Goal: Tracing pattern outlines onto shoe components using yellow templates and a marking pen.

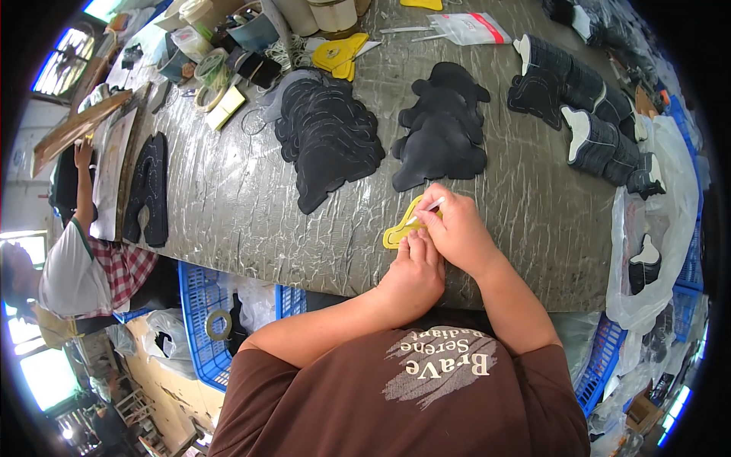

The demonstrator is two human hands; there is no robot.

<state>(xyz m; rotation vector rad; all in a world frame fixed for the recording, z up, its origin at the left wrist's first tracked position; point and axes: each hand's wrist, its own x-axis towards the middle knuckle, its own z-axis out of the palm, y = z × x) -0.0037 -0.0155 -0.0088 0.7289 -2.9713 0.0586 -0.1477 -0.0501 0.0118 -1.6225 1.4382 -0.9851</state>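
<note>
— What are the hands doing, from where you stand?

— Both are down at the near edge of the grey work table (251, 213). The left hand (415, 274) is curled, its fingertips pressing on the yellow template (399, 230) that lies flat on the table.

— And the other?

— The right hand (457, 228) is closed around a thin white pen (426, 209), its tip on the yellow template. The two hands touch each other.

— Beyond them?

— Just past the template lie two piles of black cut pieces (442, 129), another to their left (327, 137). Off to the right stand stitched black and white uppers (586, 114). At the far end there are tape rolls (209, 68) and more yellow templates (340, 55). A second person in a white top (72, 266) stands at the table's left end.
</note>
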